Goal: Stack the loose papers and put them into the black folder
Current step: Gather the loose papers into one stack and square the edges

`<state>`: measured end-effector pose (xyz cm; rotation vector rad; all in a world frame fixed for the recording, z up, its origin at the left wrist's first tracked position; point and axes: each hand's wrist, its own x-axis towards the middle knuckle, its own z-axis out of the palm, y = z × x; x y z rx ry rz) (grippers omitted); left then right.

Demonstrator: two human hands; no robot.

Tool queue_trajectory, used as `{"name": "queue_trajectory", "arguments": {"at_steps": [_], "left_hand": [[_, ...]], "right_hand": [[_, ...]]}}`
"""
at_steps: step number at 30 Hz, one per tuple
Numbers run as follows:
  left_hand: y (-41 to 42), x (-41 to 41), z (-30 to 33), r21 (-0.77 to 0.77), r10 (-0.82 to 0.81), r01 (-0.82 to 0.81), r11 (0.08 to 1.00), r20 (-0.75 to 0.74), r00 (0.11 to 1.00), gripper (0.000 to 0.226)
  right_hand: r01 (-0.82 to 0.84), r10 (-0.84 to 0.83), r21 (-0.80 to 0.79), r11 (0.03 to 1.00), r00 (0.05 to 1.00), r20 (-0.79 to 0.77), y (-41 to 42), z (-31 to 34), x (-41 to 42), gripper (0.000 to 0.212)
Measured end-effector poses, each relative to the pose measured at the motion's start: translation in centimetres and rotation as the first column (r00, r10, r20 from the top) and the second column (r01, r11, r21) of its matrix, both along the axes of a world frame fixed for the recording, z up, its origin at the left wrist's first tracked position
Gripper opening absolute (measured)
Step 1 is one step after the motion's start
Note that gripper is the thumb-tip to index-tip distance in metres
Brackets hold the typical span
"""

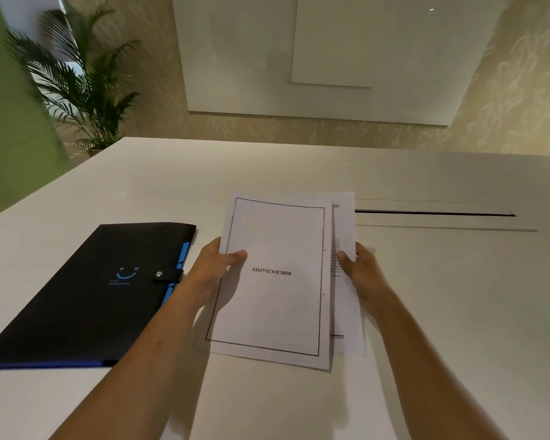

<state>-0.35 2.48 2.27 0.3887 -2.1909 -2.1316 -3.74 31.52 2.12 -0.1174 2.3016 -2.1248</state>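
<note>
At frame centre, left hand and right hand gripped the papers by their sides above the worktop; top sheet read "BIBLIOGRAPHY", upside down. Black folder lay lower left, closed.

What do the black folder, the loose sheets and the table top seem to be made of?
Black folder: probably matte plastic, with a smooth, even surface, a metal-looking snap and blue tabs. Loose sheets: plain white printer paper, thin, printed in black, held by the left hand and right hand. Table top: smooth white laminate or similar, slightly glossy; the exact material is unclear.
</note>
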Motion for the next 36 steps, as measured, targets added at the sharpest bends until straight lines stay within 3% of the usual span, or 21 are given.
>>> {"name": "queue_trajectory", "arguments": {"at_steps": [2, 6, 11, 13, 14, 16, 17, 21, 24, 27, 30, 36], "left_hand": [[0.8, -0.1, 0.3, -0.029, 0.057, -0.058, 0.998, -0.032, 0.998, 0.032], [1.8, 0.1, -0.1, -0.066, 0.161, -0.166, 0.984, -0.079, 0.984, 0.016], [1.7, 0.3, -0.4, -0.064, 0.09, -0.091, 0.994, -0.021, 0.996, 0.02], [1.5, 0.2, -0.1, -0.085, 0.064, -0.062, 0.994, 0.02, 0.998, 0.031], [1.3, 0.0, -0.2, -0.093, 0.062, -0.057, 0.994, 0.052, 0.997, 0.048], [1.0, -0.3, -0.4, -0.103, 0.061, -0.05, 0.993, 0.111, 0.992, 0.071], [0.9, -0.3, -0.5, -0.109, 0.066, -0.053, 0.993, 0.124, 0.99, 0.075], [0.6, -0.1, -0.8, -0.095, 0.079, -0.067, 0.993, 0.121, 0.99, 0.051], [0.7, 0.3, -0.5, -0.07, 0.126, -0.127, 0.989, -0.024, 0.992, 0.049], [1.1, 0.8, 1.4, 0.007, 0.09, -0.091, 0.996, -0.253, 0.963, 0.071], [1.3, 0.7, 4.3, -0.018, 0.043, -0.055, 0.998, -0.401, 0.915, 0.087], [2.1, 0.5, 9.3, -0.051, -0.011, -0.026, 0.998, -0.611, 0.792, 0.067]], "right_hand": [[0.031, -0.029, -0.058, 0.998, 0.999, 0.038, -1.4, 0.6, 0.3, 0.023], [0.058, -0.057, -0.028, 0.998, 0.998, 0.016, -3.0, 0.4, 0.4, 0.03], [-0.004, 0.006, -0.036, 0.999, 0.999, 0.053, -3.2, -0.6, 0.4, 0.047], [-0.069, 0.08, -0.105, 0.992, 0.991, 0.106, -3.3, -0.7, 0.3, 0.046], [-0.097, 0.111, -0.123, 0.988, 0.987, 0.115, -3.4, -0.7, 0.3, 0.037], [-0.159, 0.166, -0.069, 0.985, 0.981, 0.104, -3.5, -0.7, 0.3, 0.019], [-0.189, 0.191, -0.03, 0.981, 0.977, 0.096, -3.5, -0.8, 0.3, 0.026], [-0.193, 0.187, 0.062, 0.979, 0.977, 0.101, -3.5, -0.6, 0.4, 0.04], [-0.161, 0.159, 0.031, 0.987, 0.986, 0.045, -3.7, 0.0, 0.1, 0.042], [-0.12, 0.12, -0.002, 0.993, 0.991, -0.059, -3.7, 1.6, -0.2, 0.045], [-0.094, 0.094, 0.014, 0.996, 0.977, -0.192, -3.5, 4.3, -0.3, 0.047], [-0.021, 0.005, -0.036, 0.999, 0.922, -0.388, -2.9, 8.4, -0.5, 0.047]]}}
